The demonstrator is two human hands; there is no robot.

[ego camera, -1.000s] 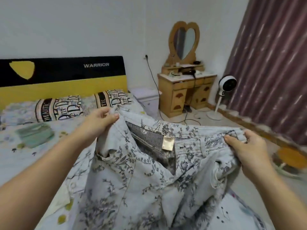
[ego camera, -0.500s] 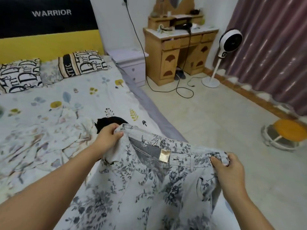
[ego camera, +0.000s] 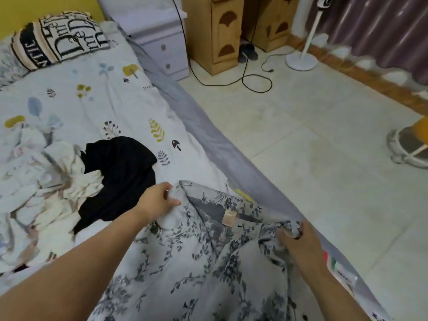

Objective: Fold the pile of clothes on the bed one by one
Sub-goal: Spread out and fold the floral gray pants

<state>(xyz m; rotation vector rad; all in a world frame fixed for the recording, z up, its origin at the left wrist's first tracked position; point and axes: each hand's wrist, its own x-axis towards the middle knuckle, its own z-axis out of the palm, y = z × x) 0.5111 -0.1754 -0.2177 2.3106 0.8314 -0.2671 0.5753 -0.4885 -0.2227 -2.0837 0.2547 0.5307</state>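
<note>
Floral trousers lie spread on the near part of the bed — left hand pinches one end of the waistband, right hand grasps the other end near the bed's right edge. Black garment sits just left, atop crumpled pale clothes.

You're getting soft, even indoor light, moderately bright, no glare. Faint shadows falling under crumpled clothes pile. Motion blur smearing curtain and stool at right edge. Wide-angle lens bending bed edge. Forearms at bottom looking soft.
</note>
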